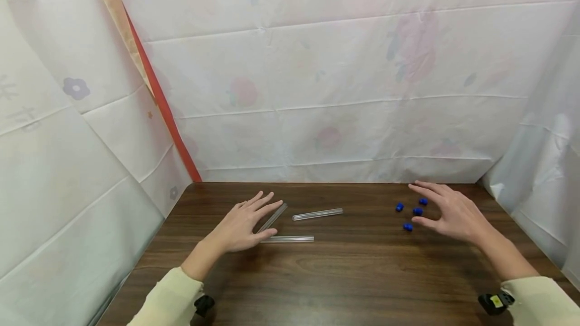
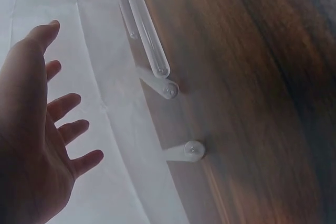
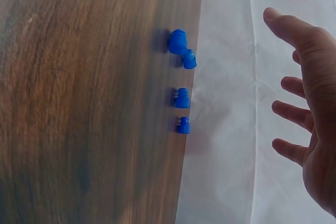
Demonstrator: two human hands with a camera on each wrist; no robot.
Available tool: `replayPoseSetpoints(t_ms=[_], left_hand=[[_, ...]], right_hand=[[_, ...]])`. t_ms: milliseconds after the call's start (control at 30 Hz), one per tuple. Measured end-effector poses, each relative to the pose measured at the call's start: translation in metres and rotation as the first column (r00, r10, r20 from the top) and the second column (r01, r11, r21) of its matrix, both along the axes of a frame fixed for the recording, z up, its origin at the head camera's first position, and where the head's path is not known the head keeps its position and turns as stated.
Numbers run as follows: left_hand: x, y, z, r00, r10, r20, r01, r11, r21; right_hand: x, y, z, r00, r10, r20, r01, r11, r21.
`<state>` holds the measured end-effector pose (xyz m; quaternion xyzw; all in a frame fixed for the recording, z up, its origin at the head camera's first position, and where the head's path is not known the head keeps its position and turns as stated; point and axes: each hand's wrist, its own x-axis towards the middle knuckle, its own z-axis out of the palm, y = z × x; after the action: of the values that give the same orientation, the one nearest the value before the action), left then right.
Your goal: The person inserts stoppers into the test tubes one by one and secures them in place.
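My left hand hovers above clear glass test tubes on the left of the table, fingers spread and holding nothing. One test tube lies crosswise near its thumb, partly covered by the hand. A slanted test tube shows just beyond the thumb, and another test tube lies to the right. In the left wrist view, rounded tube ends face the camera. My right hand, also spread and holding nothing, is beside several small blue stoppers. These stoppers appear apart from the fingers in the right wrist view.
A dark wood-grain table carries everything. White printed sheeting hangs behind and on both sides, with a red strip in the left corner. Small black devices are worn at the wrists, below pale sleeves.
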<state>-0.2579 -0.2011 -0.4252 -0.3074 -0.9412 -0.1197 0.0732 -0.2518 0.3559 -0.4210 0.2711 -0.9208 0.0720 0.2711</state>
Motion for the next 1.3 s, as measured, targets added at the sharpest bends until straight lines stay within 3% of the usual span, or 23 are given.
replayPoseSetpoints(t_ms=[300,467,800,1300], left_hand=[[0.0,0.006,-0.006,0.998,-0.059,0.025,0.057,0.997,0.043],[0.0,0.008,-0.01,0.996,-0.086,0.035,0.084,0.995,0.062],[0.001,0.014,-0.014,0.989,-0.077,0.125,0.063,0.992,0.11],[0.001,0.017,-0.026,0.981,-0.082,0.176,0.063,0.992,0.11]], right_hand=[[-0.001,-0.002,-0.004,1.0,0.009,0.01,-0.009,1.0,0.004],[0.0,-0.005,-0.004,0.997,-0.009,0.071,0.009,1.0,0.006],[0.003,-0.01,-0.005,0.966,-0.078,0.245,0.083,0.997,-0.009],[0.006,-0.014,-0.017,0.958,-0.085,0.273,0.094,0.995,-0.022]])
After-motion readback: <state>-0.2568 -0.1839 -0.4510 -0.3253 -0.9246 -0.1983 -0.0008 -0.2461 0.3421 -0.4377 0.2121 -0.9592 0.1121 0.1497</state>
